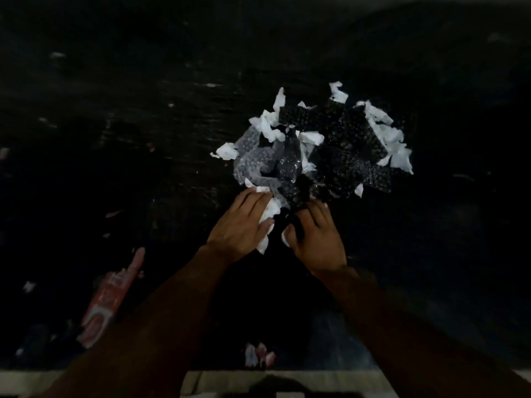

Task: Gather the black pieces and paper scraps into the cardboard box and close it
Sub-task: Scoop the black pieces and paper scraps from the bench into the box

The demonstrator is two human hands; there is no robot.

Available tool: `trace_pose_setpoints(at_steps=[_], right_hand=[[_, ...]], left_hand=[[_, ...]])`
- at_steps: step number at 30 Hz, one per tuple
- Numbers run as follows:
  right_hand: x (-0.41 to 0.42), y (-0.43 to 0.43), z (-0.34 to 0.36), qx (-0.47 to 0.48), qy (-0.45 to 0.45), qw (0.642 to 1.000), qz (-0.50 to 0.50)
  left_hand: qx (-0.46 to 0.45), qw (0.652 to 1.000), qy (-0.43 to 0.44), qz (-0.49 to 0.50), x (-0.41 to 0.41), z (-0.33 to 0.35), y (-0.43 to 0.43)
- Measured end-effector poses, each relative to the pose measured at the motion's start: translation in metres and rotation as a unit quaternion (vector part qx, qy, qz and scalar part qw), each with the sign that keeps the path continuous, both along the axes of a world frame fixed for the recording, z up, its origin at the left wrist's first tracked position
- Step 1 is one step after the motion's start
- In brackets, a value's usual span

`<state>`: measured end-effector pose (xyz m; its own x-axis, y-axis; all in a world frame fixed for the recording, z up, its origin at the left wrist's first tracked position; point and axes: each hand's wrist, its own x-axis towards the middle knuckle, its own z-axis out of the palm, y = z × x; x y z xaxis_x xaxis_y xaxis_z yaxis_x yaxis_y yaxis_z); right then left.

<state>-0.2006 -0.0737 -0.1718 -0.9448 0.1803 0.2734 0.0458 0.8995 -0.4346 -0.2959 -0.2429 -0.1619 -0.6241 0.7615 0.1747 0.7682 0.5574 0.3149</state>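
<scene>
Black pieces (pixel 342 139) and paper scraps (pixel 388 133) heaped together right of centre on the dark bench (pixel 115 110).
White scraps lie among and around the dotted black pieces; crumpled clear bubble wrap (pixel 253 159) touches the heap's left side. At the heap's near edge I see the left grip (pixel 241 222) closed round a white scrap (pixel 270 211) and the right grip (pixel 313 237) pinching a black piece (pixel 298 225) between thumb and fingers. A red tube (pixel 106 300) lies well apart at near left; a small red-and-white scrap (pixel 258 354) sits by the bench's front edge.
</scene>
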Motion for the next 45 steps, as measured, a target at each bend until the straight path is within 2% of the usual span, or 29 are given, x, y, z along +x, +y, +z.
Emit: trace_pose_setpoints(at_steps=[3,6,10,13,15,17,20,22,24,27,29,33,36,38,39,43,45], right_hand=[[-0.001,-0.006,0.001,0.009,0.022,0.999,-0.025],[0.001,-0.003,0.005,0.013,0.003,1.000,-0.024],[0.009,-0.002,0.028,-0.055,-0.062,0.995,-0.054],[0.007,-0.001,0.041,-0.092,-0.072,0.988,-0.097],[0.001,-0.006,0.049,-0.068,-0.084,0.989,-0.101],[-0.005,-0.010,0.053,-0.018,-0.121,0.988,-0.096],[-0.011,-0.013,0.051,0.089,-0.184,0.975,-0.085],[-0.008,-0.014,0.046,0.137,-0.166,0.975,-0.055],[-0.005,-0.011,0.040,0.182,-0.145,0.972,-0.018],[-0.006,-0.005,0.038,0.217,-0.108,0.970,0.034],[-0.013,-0.001,0.037,0.200,-0.083,0.974,0.067],[-0.024,0.002,0.026,0.115,-0.031,0.988,0.103],[-0.025,0.001,0.026,-0.016,-0.057,0.998,0.032],[-0.028,-0.002,0.026,-0.107,-0.078,0.990,-0.055],[-0.032,-0.004,0.026,-0.121,-0.079,0.986,-0.078],[-0.039,-0.011,0.020,-0.037,-0.056,0.993,-0.097],[-0.038,-0.012,0.019,0.042,-0.044,0.992,-0.111]], left_hand=[[0.024,0.999,0.026,0.011,0.000,-0.002,0.001],[0.030,0.998,0.039,0.037,0.002,0.000,-0.001],[0.100,0.989,-0.046,0.096,-0.001,0.012,-0.003],[0.110,0.978,-0.098,0.147,-0.009,0.025,-0.004],[0.100,0.977,-0.101,0.160,-0.014,0.032,-0.004],[0.063,0.985,-0.054,0.151,-0.022,0.036,-0.002],[-0.002,0.998,0.004,0.059,-0.040,0.029,0.000],[-0.023,0.999,-0.027,0.014,-0.049,0.023,0.003],[-0.001,0.998,-0.063,0.031,-0.044,0.018,0.003],[0.043,0.995,-0.067,0.064,-0.030,0.013,0.004],[0.058,0.991,-0.082,0.092,-0.024,0.011,0.005],[0.045,0.990,-0.016,0.131,-0.025,0.000,0.003],[0.056,0.988,-0.005,0.141,-0.028,-0.002,0.002],[0.050,0.989,0.009,0.139,-0.028,0.001,0.002],[0.039,0.989,0.018,0.142,-0.028,0.002,0.002],[0.031,0.988,0.040,0.146,-0.028,0.002,0.000],[0.031,0.986,0.030,0.164,-0.028,0.002,0.001]])
